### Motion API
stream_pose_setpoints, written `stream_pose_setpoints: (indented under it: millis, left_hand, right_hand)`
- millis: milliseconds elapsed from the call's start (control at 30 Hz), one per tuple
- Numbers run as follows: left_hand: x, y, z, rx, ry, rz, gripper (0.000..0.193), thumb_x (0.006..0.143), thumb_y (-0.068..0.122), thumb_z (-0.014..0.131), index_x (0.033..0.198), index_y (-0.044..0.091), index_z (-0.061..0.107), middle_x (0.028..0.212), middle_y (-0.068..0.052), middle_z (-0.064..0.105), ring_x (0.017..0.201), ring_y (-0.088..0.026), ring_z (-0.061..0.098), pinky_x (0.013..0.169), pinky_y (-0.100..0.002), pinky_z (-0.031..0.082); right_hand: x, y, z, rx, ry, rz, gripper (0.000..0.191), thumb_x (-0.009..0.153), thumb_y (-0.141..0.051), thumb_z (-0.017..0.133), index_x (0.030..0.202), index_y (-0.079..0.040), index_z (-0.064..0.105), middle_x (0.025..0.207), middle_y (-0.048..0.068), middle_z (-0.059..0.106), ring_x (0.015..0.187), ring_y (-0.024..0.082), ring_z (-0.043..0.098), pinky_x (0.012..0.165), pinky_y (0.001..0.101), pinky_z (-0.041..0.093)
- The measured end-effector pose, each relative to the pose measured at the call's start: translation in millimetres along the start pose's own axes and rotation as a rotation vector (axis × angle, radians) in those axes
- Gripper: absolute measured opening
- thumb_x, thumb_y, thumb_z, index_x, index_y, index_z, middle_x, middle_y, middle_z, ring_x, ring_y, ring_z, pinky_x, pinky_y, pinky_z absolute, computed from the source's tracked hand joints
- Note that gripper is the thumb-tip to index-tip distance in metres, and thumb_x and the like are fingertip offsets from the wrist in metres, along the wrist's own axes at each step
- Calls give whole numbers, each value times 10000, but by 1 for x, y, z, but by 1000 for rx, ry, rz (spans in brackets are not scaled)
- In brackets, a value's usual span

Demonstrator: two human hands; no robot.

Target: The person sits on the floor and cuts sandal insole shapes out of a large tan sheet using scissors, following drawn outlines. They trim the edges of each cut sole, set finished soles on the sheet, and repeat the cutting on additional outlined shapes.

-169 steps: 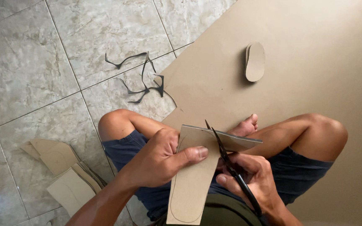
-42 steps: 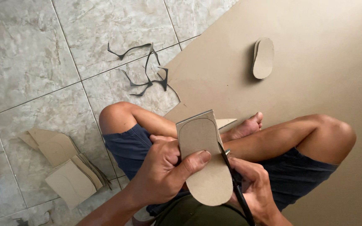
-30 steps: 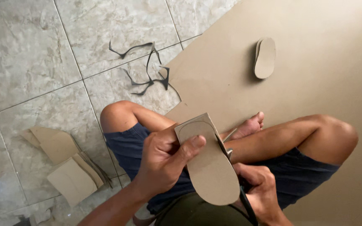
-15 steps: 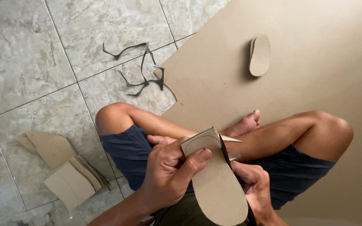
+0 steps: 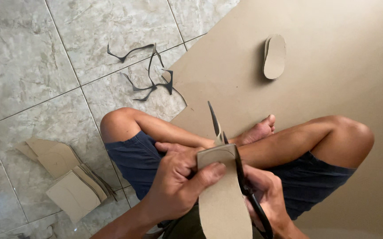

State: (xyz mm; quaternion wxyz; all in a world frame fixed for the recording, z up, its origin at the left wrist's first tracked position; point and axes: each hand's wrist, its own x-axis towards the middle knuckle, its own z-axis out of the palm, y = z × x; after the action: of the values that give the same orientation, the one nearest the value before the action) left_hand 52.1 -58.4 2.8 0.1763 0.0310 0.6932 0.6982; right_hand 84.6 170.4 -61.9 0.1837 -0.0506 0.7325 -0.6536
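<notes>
a big sheet of brown cardboard (image 5: 333, 66) covers the tiled floor (image 5: 23, 57) on the right, under the person's crossed legs. a stack of cut soles (image 5: 274, 56) lies on it, well apart from the hands. cardboard offcuts (image 5: 63, 177) sit on the tiles at left, thin dark strips (image 5: 149, 73) further up. the left hand (image 5: 178, 188) grips a sole-shaped cardboard piece (image 5: 222, 194) over the lap, thumb across it. the right hand (image 5: 266, 197) is closed on scissors (image 5: 229, 150), blades open at the piece's top edge.
</notes>
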Motion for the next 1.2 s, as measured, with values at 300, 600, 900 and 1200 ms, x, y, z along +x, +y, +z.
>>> stream_pose_setpoints:
  millis: [300,600,900,1200]
  left_hand:
    - [5,7,-16,-155,-178,-73,239,1029,181,625,1101,-16,739,845,30,712,779,-20,590,691,-226,493]
    - [12,13,-27,-215,-285,-216,216,996,167,644,1063,-18,732,824,45,675,744,-3,551,633,-210,453]
    - [25,26,-46,-138,-453,-252,228,987,159,641,1097,-12,743,859,36,697,777,2,573,670,-211,501]
    - [1,-38,9,-313,-27,-153,267,1055,229,596,1086,-10,712,826,-37,688,712,-83,606,629,-242,493]
  right_hand:
    - [2,-12,-5,54,-131,200,387,807,-266,857,959,41,679,787,40,534,702,130,463,654,297,428]
    - [6,-25,-4,58,-163,211,388,795,-248,861,994,9,650,794,33,515,720,132,444,650,300,388]
    - [6,-30,-7,61,-188,164,370,764,-302,830,846,25,680,678,-5,542,655,100,443,564,268,375]
    - [11,-15,-11,253,-32,205,649,730,-439,899,1101,61,719,736,2,565,647,88,466,546,255,361]
